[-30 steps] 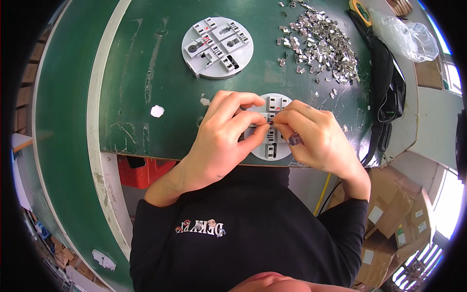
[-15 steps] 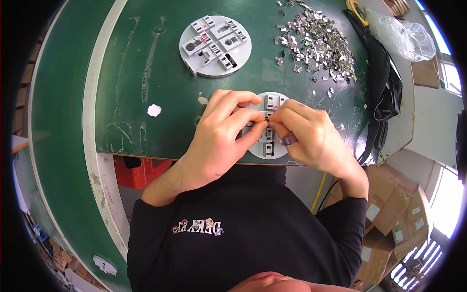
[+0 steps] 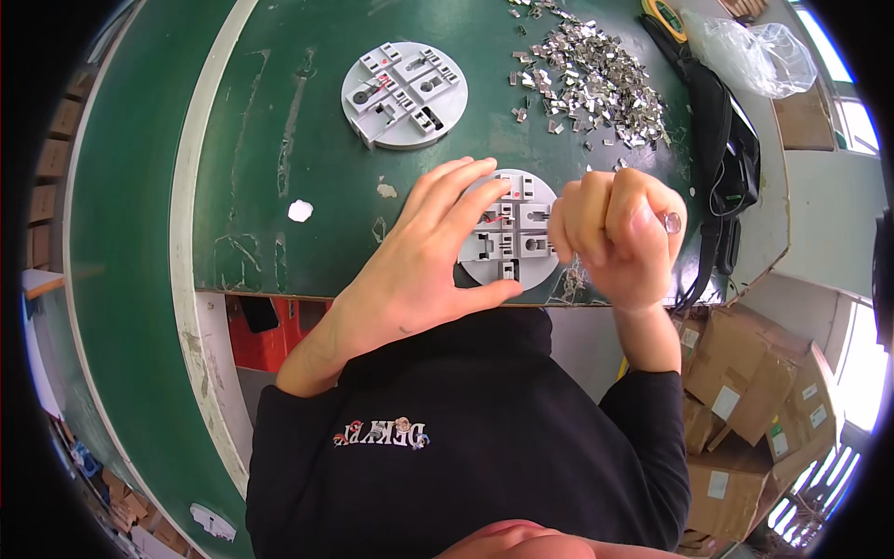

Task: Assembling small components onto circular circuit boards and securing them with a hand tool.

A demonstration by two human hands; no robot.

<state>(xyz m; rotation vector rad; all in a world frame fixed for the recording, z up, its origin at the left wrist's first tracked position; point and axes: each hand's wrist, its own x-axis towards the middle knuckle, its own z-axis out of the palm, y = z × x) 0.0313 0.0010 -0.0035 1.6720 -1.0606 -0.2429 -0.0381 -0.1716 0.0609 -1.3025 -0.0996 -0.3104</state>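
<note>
A grey round plastic base (image 3: 535, 276) with raised slots and small red and dark parts lies at the near edge of the table. My left hand (image 3: 419, 238) is spread across its left side, thumb at the near rim and fingertips at the far side, gripping it. Just right of this base, my right hand (image 3: 619, 233) is raised in a fist. A small round, glassy end (image 3: 673, 223) sticks out beside its thumb; the rest is hidden in the fingers. Farther off lies a second, similar grey base (image 3: 406, 142), with a dark round part and red wires.
Many small shiny metal clips (image 3: 615, 88) lie heaped at the far right. Beside them are a black bag (image 3: 731, 140), a yellow tape roll (image 3: 665, 20) and a clear plastic bag (image 3: 759, 56). A red crate (image 3: 261, 337) sits below the table edge, cardboard boxes (image 3: 745, 382) at right.
My right hand has lifted off the near base to the right and closed into a fist. My left fingers have gone from pinching at its middle to spreading over its left side.
</note>
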